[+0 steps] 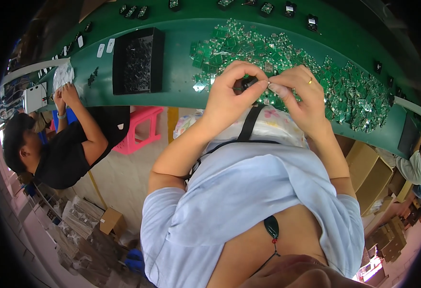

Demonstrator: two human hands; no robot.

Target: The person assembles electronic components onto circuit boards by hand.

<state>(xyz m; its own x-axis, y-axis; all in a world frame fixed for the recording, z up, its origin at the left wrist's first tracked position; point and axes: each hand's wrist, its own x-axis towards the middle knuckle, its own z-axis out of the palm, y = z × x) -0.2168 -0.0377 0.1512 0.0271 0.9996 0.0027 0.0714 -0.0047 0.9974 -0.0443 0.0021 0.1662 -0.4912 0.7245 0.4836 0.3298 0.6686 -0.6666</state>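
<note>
Both my hands meet over the green workbench (179, 96), in front of a wide heap of small green circuit boards (354, 93). My left hand (227, 96) is closed, its thumb and fingers curled round a small black part (249, 82), mostly hidden by the fingers. My right hand (304, 96), with a ring on one finger, is closed too, its thumb and fingertips pinched together against the left fingertips. Whatever sits between the right fingertips is too small to make out. Boards lie right behind and beside both hands.
To the left stands a black tray (157, 62) of small black parts. Black assembled pieces (312, 21) line the far strip. Farther left a person in black (64, 158) handles a clear bag (63, 74). A pink stool (143, 127) stands below the bench; cardboard boxes (369, 173) are at right.
</note>
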